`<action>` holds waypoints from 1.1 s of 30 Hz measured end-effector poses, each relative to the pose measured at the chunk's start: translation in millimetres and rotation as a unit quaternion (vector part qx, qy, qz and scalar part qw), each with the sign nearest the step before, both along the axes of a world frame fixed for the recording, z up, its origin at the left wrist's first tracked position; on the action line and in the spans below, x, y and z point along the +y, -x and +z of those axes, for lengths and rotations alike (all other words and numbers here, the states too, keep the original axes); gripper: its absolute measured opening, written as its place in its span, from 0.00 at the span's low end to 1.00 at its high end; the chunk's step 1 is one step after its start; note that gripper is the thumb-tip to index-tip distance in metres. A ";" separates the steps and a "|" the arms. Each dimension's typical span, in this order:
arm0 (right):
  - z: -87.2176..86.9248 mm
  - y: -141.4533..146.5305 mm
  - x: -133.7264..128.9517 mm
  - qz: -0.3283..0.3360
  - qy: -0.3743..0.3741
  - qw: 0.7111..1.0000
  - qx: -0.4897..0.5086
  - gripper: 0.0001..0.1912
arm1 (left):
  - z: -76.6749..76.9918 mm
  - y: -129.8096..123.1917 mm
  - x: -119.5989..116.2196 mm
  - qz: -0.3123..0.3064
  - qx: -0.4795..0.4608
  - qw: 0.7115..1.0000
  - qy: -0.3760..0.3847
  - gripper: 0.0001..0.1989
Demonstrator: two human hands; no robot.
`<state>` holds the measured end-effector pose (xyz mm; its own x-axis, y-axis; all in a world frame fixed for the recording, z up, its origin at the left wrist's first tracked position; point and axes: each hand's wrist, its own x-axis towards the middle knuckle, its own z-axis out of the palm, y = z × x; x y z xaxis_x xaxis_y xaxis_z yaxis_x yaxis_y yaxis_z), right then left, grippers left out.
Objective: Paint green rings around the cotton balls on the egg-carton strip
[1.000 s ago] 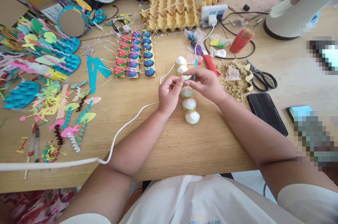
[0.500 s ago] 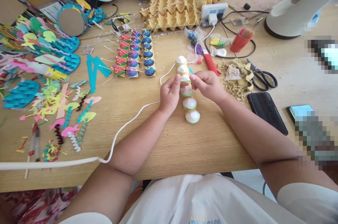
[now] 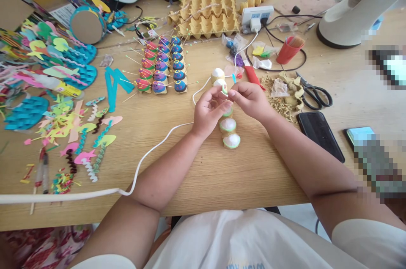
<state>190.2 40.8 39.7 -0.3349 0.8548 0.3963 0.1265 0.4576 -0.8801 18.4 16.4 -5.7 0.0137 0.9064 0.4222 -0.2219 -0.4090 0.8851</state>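
A row of egg-carton cups [image 3: 231,141] topped with white domes runs away from me on the table, and the nearer domes have light green rims. Over the middle of this row, a thin light green strip [image 3: 224,90], soft like clay, is curved between my hands. My right hand [image 3: 250,99] pinches the strip between thumb and fingertips. A small blue tip [image 3: 234,78] sticks up beside its fingers; what it belongs to is hidden. My left hand [image 3: 209,111] has its fingers curled round the strip's other end, thumb towards me. Both hands hide part of the row.
Painted carton cups with pins [image 3: 160,75] stand left of centre. Behind are stacked egg cartons [image 3: 207,17] and a power strip [image 3: 257,13]. Scissors [image 3: 315,91], a black phone [image 3: 320,135] and a red cup [image 3: 289,50] lie right. A white cable [image 3: 149,150] crosses near my left arm.
The green strip, stretched nearly straight before, now curves upward between my hands. My left hand has turned and its fingers have spread a little. The blue tip has risen slightly.
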 end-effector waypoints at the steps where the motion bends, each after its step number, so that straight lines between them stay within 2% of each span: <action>1: 1.1 -0.5 -0.4 0.007 0.000 1.000 -0.006 0.32 | -1.0 0.0 0.2 -0.003 0.004 1.000 -0.004 0.26; 7: 4.6 -2.2 -3.0 0.037 0.014 0.999 -0.022 0.35 | -0.2 -1.8 0.3 0.000 0.003 1.000 -0.026 0.21; 12: 4.9 -2.7 -3.2 0.043 0.013 0.999 -0.024 0.35 | -1.4 -2.9 0.4 -0.004 -0.002 1.000 -0.022 0.36; 13: 4.8 -2.8 -3.0 0.047 0.012 0.999 -0.024 0.35 | -1.8 -2.6 -0.1 -0.004 0.007 1.000 -0.021 0.35; 17: 3.1 -3.7 -1.6 0.053 0.006 0.998 -0.033 0.35 | -0.3 0.0 -4.2 0.005 0.072 0.997 -0.013 0.18; 22: 1.5 -3.9 -1.7 0.059 -0.003 0.997 -0.050 0.35 | 10.2 3.6 -8.1 0.059 0.110 0.991 -0.050 0.10; 26: 4.9 -2.2 -2.8 0.045 -0.005 0.997 -0.060 0.36 | 14.8 3.4 -8.1 0.082 0.100 0.990 -0.048 0.11; 33: 8.8 -2.4 0.4 0.003 0.012 0.998 -0.054 0.30 | 8.6 0.0 -7.0 0.079 0.061 0.995 0.016 0.15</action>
